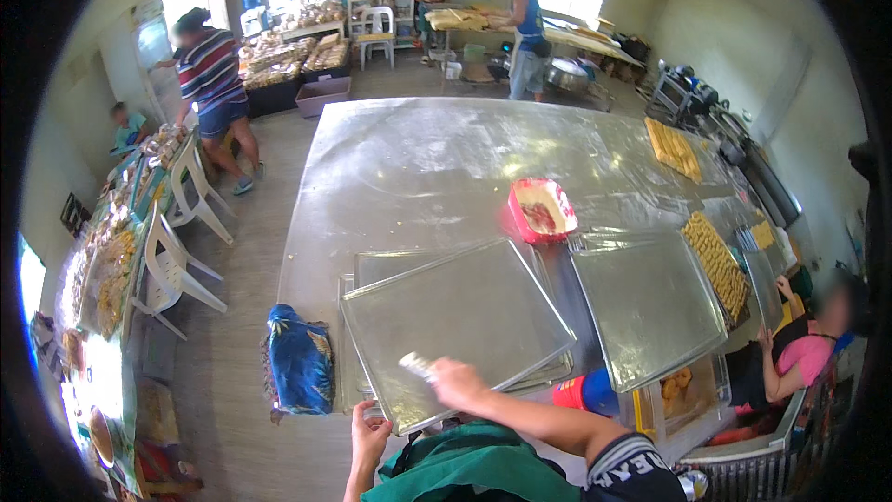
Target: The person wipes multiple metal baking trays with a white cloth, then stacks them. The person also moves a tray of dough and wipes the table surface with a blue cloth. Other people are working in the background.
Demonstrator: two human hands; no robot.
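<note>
A flat metal baking tray (460,321) lies askew on a stack of similar trays at the near edge of a large metal-topped table (404,153). My right hand (456,382) is closed around a pale brush-like tool (417,364), its end over the tray's near left part. With thumb and fingers, my left hand (371,429) holds the tray's near left corner. Beyond the trays stands a red container (542,210) with a pale, creamy substance and a reddish patch inside. Another metal tray (648,307) lies to the right.
Blue patterned cloth (301,359) lies left of the trays. A blue and red container (589,392) stands by the near edge. Rows of dough pieces (716,266) and a long dough batch (672,150) lie right. A co-worker (801,355) holds a metal sheet there. White chairs (174,265) stand left.
</note>
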